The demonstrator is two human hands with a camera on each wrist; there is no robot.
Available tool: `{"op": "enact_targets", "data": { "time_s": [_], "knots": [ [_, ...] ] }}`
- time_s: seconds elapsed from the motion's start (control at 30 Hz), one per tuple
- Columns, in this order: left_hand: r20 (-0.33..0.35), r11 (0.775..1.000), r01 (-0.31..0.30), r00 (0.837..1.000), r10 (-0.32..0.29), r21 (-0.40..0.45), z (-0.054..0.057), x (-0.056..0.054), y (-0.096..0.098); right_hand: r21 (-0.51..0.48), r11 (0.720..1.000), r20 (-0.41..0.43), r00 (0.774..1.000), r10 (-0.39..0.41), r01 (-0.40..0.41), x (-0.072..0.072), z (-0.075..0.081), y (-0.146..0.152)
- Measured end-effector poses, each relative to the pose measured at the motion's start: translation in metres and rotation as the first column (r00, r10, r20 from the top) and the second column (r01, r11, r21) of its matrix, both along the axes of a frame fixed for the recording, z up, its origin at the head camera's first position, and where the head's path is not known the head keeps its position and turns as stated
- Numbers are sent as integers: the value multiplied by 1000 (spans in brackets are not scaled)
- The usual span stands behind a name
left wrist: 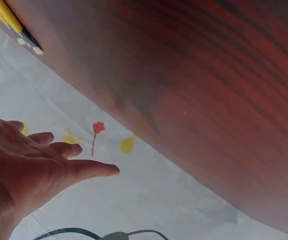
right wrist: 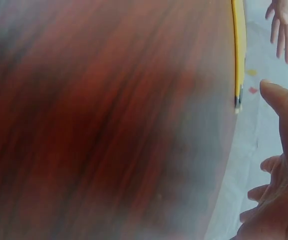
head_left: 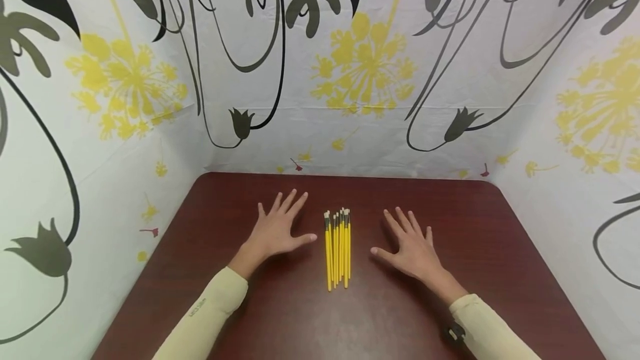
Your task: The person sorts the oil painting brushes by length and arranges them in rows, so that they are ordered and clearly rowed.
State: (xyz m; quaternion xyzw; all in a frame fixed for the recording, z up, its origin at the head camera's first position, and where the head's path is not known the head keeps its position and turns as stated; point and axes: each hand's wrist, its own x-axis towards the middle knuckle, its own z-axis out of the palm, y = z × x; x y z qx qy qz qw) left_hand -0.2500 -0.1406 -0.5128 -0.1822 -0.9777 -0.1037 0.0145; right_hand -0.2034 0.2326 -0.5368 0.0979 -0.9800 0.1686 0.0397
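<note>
Though between left fingers (head_left: 298, 204) and right fingers (head_left: 393, 223), paintbrushes (head_left: 341, 249) untouched.

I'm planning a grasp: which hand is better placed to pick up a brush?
Probably the left hand: it looks nearer the brushes than the right hand does; both are empty.

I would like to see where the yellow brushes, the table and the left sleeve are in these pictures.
Yellow brushes (head_left: 341, 249): head view, on a handle mid-row.
Table (head_left: 330, 326): head view, on bare surface below the brushes.
Left sleeve (head_left: 205, 315): head view, on the forearm cloth.
</note>
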Motion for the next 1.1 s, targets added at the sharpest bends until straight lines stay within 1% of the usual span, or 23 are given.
{"op": "enact_targets", "data": {
  "time_s": [0.17,0.27,0.4,0.53,0.67,0.8,0.93,1.1],
  "knots": [
    [9,1000,28,1000,-28,-13,-2,4,10,-4,1000,-6,1000,26,-26,2,-3,-8],
    [12,999,46,999,-45,-25,-5,5,14,-12,999,-24,999,43,-44,1,-4,-16],
    [21,998,65,998,-65,-5,-8,9,22,-33,997,-41,997,61,-63,1,-6,-27],
    [44,995,92,995,-93,29,-7,15,32,-60,995,-45,996,74,-76,3,-7,-38],
    [63,992,122,990,-124,33,-7,20,41,-91,992,-41,996,79,-82,4,-5,-50],
    [73,989,141,987,-144,38,-8,25,49,-94,992,-29,996,80,-82,3,-4,-61],
    [56,993,120,991,-121,17,-9,27,57,-76,994,-19,997,77,-78,3,-4,-70],
    [32,1000,25,999,-25,7,-7,29,63,-50,997,-40,997,59,-60,2,-3,-80]
  ]
}}
